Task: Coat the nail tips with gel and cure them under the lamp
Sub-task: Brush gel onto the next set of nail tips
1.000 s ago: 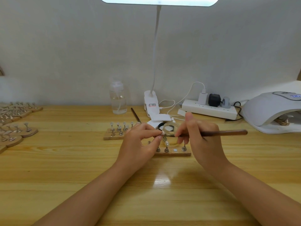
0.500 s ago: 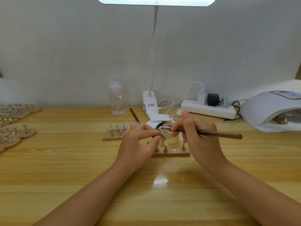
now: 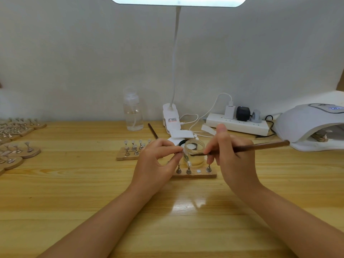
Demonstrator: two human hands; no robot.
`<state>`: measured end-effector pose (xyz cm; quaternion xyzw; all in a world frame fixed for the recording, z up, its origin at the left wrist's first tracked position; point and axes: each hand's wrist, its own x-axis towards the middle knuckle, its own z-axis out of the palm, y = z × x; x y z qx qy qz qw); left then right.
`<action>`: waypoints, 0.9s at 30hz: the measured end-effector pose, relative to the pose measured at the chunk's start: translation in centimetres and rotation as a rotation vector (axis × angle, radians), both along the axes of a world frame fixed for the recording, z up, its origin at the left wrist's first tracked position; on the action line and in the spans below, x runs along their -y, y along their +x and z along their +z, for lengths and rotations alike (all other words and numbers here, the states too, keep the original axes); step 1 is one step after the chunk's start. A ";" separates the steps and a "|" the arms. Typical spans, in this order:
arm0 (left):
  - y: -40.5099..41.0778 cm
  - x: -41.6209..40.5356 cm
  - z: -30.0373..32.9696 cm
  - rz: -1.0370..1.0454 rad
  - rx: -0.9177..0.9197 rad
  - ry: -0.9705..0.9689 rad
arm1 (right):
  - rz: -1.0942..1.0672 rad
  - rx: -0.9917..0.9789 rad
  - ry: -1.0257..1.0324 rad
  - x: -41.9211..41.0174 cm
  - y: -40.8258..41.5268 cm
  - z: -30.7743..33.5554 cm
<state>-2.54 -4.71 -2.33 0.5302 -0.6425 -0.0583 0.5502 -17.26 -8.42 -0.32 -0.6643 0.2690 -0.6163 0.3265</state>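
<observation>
Just above the wooden strip of metal pegs, a small nail tip on its stand is pinched between the thumb and fingers of the left hand. A brush is gripped pen-fashion in the right hand; its long axis is laid nearly level, handle out to the right, bristles pointed left at the tip. The bristles are seen in front of the clear jar, very near the tip; contact cannot be told. The curing lamp is set well apart at the far right, nearer the right hand.
</observation>
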 end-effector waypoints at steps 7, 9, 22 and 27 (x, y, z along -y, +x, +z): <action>0.2 0.1 0.0 0.006 -0.050 -0.073 | -0.040 -0.064 -0.088 -0.1 0.1 -0.3; 0.2 0.1 0.0 0.002 -0.084 -0.056 | -0.025 -0.051 -0.119 -0.2 0.2 -0.4; 0.2 0.0 0.2 -0.011 -0.112 -0.004 | -0.033 -0.178 -0.321 -0.1 0.3 -1.1; 0.2 0.0 0.2 -0.006 -0.104 0.000 | 0.008 -0.138 -0.251 0.0 0.3 -1.5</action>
